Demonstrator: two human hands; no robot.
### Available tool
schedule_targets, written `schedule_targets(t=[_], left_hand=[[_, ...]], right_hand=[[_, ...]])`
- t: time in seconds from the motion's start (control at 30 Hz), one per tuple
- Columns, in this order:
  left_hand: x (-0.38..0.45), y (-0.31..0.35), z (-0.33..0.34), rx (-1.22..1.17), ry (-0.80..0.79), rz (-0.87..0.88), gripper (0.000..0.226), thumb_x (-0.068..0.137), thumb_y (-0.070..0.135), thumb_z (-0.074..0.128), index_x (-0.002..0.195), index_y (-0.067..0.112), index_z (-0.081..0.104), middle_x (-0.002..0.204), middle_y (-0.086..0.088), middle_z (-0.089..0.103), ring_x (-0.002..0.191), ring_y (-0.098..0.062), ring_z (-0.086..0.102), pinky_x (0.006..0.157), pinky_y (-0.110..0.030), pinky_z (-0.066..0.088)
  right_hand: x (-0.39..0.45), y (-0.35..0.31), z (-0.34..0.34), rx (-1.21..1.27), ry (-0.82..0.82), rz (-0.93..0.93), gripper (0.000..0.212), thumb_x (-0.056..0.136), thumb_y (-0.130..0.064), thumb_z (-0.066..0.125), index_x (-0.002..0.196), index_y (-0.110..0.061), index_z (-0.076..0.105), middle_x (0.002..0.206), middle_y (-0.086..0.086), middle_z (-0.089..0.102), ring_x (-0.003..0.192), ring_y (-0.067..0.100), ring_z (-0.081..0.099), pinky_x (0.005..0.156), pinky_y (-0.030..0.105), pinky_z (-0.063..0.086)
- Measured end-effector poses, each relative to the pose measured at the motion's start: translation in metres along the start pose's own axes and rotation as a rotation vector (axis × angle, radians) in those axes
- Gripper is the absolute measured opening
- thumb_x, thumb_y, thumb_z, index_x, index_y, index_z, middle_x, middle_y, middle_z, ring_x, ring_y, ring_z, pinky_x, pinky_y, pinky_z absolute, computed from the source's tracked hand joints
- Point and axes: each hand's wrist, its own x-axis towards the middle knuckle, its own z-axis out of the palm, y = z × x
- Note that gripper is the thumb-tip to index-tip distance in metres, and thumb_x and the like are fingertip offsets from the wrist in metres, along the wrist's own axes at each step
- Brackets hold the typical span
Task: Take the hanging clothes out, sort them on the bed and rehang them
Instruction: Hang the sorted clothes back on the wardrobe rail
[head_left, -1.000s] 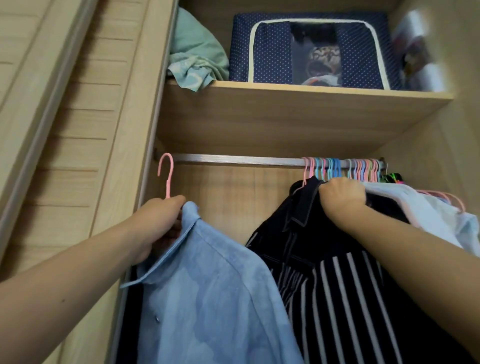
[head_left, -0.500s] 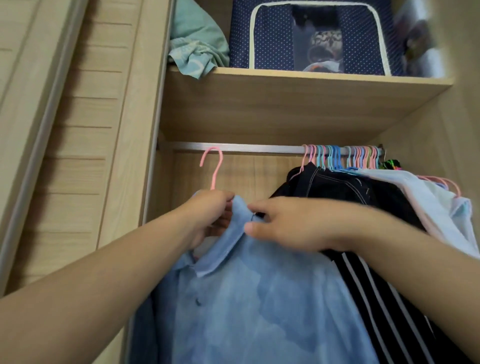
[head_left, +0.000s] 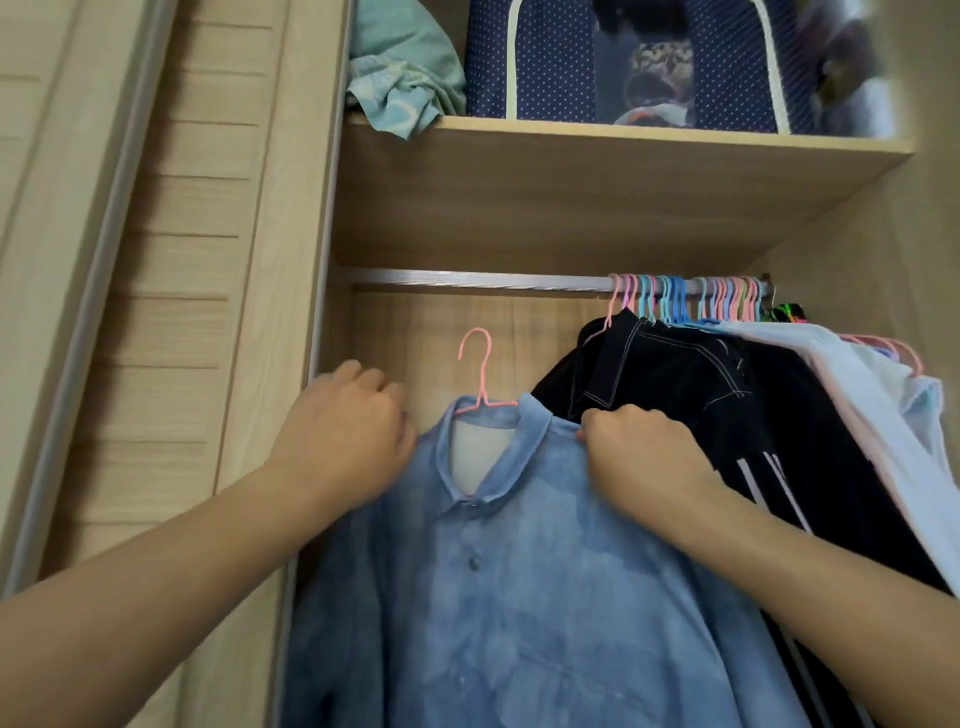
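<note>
A light blue denim shirt (head_left: 519, 597) on a pink hanger (head_left: 480, 371) is held below the wardrobe rail (head_left: 467, 280), its hook free of the rail. My left hand (head_left: 348, 431) grips the shirt's left shoulder. My right hand (head_left: 644, 457) pinches the right shoulder beside the collar. To the right, a black shirt with white stitching (head_left: 691, 384) and pale garments (head_left: 872, 395) hang from a bunch of coloured hangers (head_left: 685, 301) packed at the rail's right end.
The left stretch of the rail holds no hangers. A shelf (head_left: 597, 156) above carries a crumpled teal cloth (head_left: 405, 88) and a navy dotted storage box (head_left: 623, 62). The wardrobe's wooden side panel and sliding door (head_left: 156, 260) stand at left.
My left hand let go of the hanger's neck and moved onto the shirt's left shoulder. My right hand shifted onto the right shoulder. The shirt now faces me squarely, lower under the rail.
</note>
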Motion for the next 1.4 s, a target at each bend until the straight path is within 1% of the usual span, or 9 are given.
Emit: schedule_targets(t=[0.1,0.17,0.27,0.37,0.5,0.8,1.0,1.17,1.4], left_hand=[[-0.012,-0.027,0.014,0.115,0.159,0.034,0.030,0.075,0.027,0.055,0.092,0.008,0.070,0.130,-0.024,0.057,0.132,-0.046,0.044,0.115,-0.057,0.030],[-0.014,-0.034,0.015,0.047,0.205,-0.123,0.039,0.067,0.024,0.057,0.101,0.010,0.071,0.149,-0.022,0.042,0.143,-0.050,0.028,0.118,-0.063,0.018],[-0.012,-0.032,0.021,-0.010,0.247,-0.269,0.062,0.055,0.013,0.061,0.116,0.014,0.069,0.160,-0.021,0.025,0.145,-0.055,0.016,0.115,-0.071,0.015],[-0.013,-0.031,0.028,0.002,0.238,-0.276,0.068,0.050,0.007,0.068,0.117,0.015,0.069,0.162,-0.023,0.018,0.145,-0.057,0.015,0.110,-0.077,0.015],[-0.020,-0.029,0.029,0.047,0.180,-0.268,0.042,0.051,0.006,0.075,0.093,0.011,0.070,0.163,-0.023,0.017,0.144,-0.056,0.019,0.106,-0.081,0.015],[-0.021,-0.029,0.029,0.037,0.158,-0.293,0.042,0.048,0.009,0.082,0.087,0.010,0.067,0.166,-0.017,0.015,0.147,-0.051,0.018,0.104,-0.081,0.016],[-0.021,-0.026,0.027,0.039,0.166,-0.291,0.039,0.050,0.008,0.082,0.086,0.009,0.066,0.165,-0.018,0.014,0.146,-0.053,0.018,0.104,-0.080,0.017],[-0.022,-0.029,0.026,0.031,0.158,-0.289,0.036,0.053,0.004,0.083,0.084,0.009,0.066,0.166,-0.018,0.013,0.147,-0.053,0.015,0.104,-0.081,0.019],[-0.023,-0.028,0.027,0.056,0.158,-0.273,0.031,0.058,0.003,0.080,0.085,0.008,0.066,0.165,-0.021,0.012,0.146,-0.054,0.014,0.103,-0.082,0.018]], right_hand=[[0.036,0.017,-0.008,-0.037,0.032,0.066,0.017,0.098,-0.018,0.046,0.106,-0.013,0.059,0.102,0.011,0.065,0.094,0.036,0.065,0.065,0.036,0.039],[0.072,0.031,-0.022,-0.042,0.075,0.159,0.024,0.094,-0.012,0.046,0.111,-0.008,0.062,0.111,0.017,0.066,0.101,0.039,0.065,0.074,0.041,0.047],[0.126,0.042,-0.042,0.026,0.067,0.311,0.030,0.093,-0.010,0.046,0.119,-0.004,0.061,0.122,0.021,0.063,0.112,0.042,0.061,0.086,0.042,0.049],[0.157,0.038,-0.040,0.062,-0.037,0.370,0.037,0.092,-0.012,0.049,0.128,-0.007,0.059,0.131,0.017,0.060,0.120,0.038,0.058,0.091,0.040,0.047],[0.157,0.027,-0.012,0.036,-0.120,0.325,0.041,0.096,-0.011,0.045,0.135,-0.009,0.056,0.143,0.013,0.052,0.127,0.035,0.054,0.100,0.043,0.049],[0.134,0.049,0.005,-0.153,-0.061,0.277,0.031,0.098,-0.012,0.043,0.122,-0.010,0.063,0.125,0.016,0.062,0.114,0.037,0.061,0.084,0.041,0.049],[0.117,0.059,0.030,-0.194,0.093,0.278,0.031,0.095,-0.013,0.044,0.114,-0.015,0.068,0.104,0.015,0.068,0.092,0.037,0.067,0.065,0.036,0.044],[0.116,0.078,0.029,-0.294,0.045,0.363,0.031,0.095,-0.010,0.043,0.113,-0.012,0.068,0.109,0.014,0.069,0.099,0.035,0.067,0.074,0.038,0.050],[0.124,0.082,0.032,-0.461,0.023,0.445,0.029,0.098,-0.016,0.044,0.116,-0.016,0.066,0.114,0.009,0.062,0.106,0.030,0.058,0.073,0.035,0.041]])
